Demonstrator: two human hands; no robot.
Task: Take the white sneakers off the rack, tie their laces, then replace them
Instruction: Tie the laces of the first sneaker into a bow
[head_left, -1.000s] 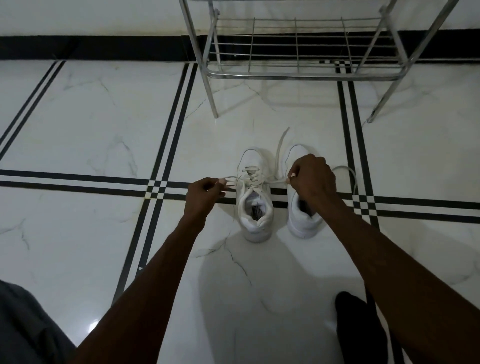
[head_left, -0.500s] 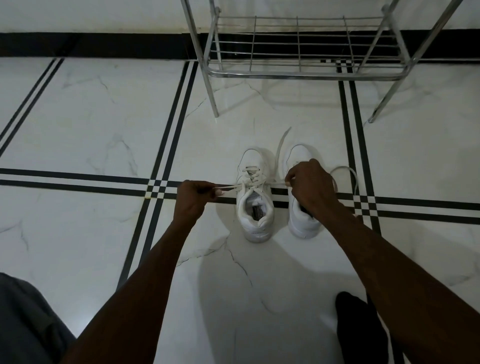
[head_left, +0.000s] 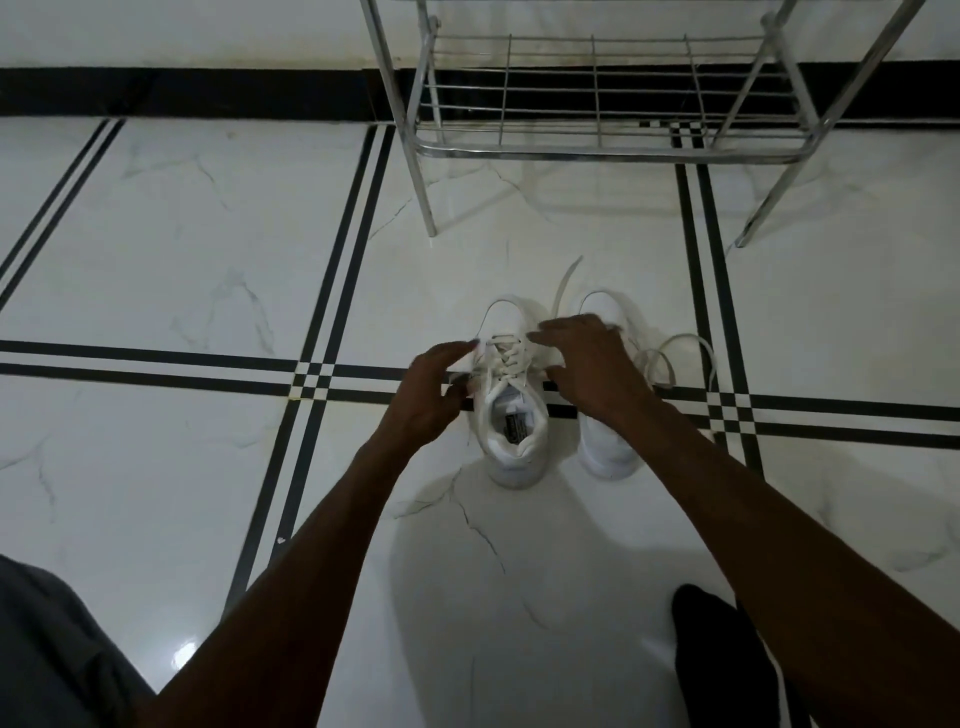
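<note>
Both hands have drawn inward since the earlier frame, when they pulled the lace taut out to either side. Now the left hand (head_left: 434, 387) sits at the left sneaker's (head_left: 511, 395) 9 o'clock side, fingers loosely curved beside the laces (head_left: 504, 358); blur hides whether it pinches one. Right hand (head_left: 592, 369) hovers at 3 o'clock, over the right sneaker (head_left: 605, 447), fingers spread and relaxed. Both sneakers stand on the floor (head_left: 208, 260), toes toward 12 o'clock. Loose lace loops (head_left: 680, 358) trail at the right sneaker's 3 o'clock. The rack (head_left: 597, 145) stands at 12 o'clock, well apart. Open floor lies at 9 o'clock. An insole label (head_left: 515, 429) shows, unreadable.
</note>
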